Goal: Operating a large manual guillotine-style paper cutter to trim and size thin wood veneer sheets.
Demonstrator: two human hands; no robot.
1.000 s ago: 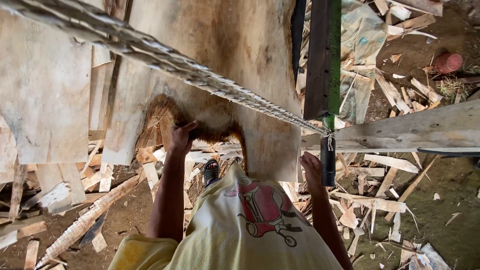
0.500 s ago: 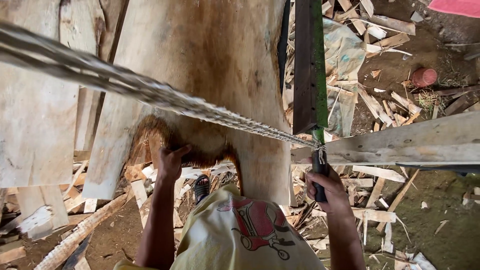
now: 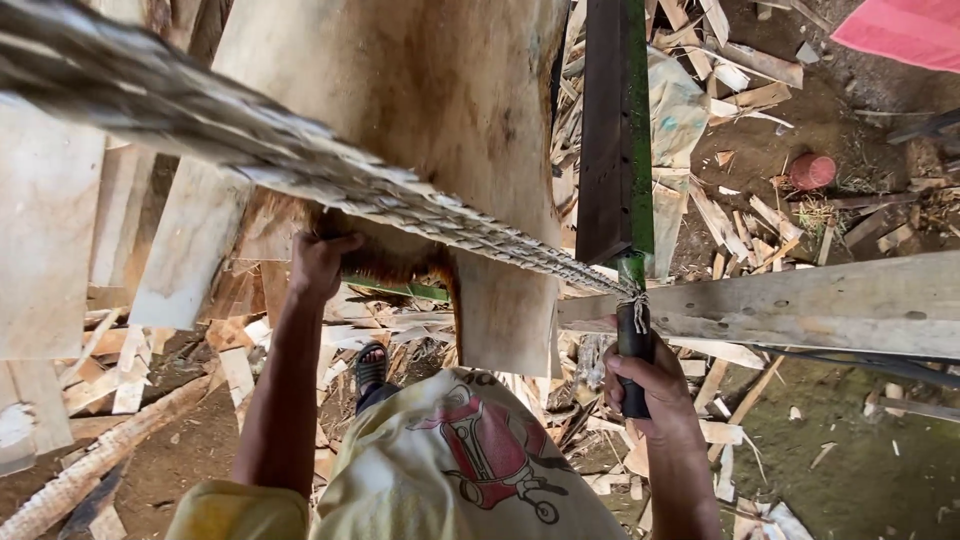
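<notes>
Below me, over ground littered with wood offcuts [image 3: 740, 215], I am gripping a dark handle [image 3: 634, 365] in my right hand [image 3: 650, 392], fingers wrapped fully closed around it. It is hanging under a green-edged upright post [image 3: 615, 130], just beside a pale horizontal plank [image 3: 800, 305]. My left hand [image 3: 318, 262] is curling over the ragged lower edge of a broad wooden slab [image 3: 420, 110], clutching it where the wood looks torn and fibrous. A long saw blade [image 3: 300, 170] is running diagonally right above that hand, so I judge a slip could be bringing my knuckles against its edge. Splinters from the frayed edge could also be catching my fingers, and my sandalled foot [image 3: 370, 368] is standing among loose scraps that might be shifting.
</notes>
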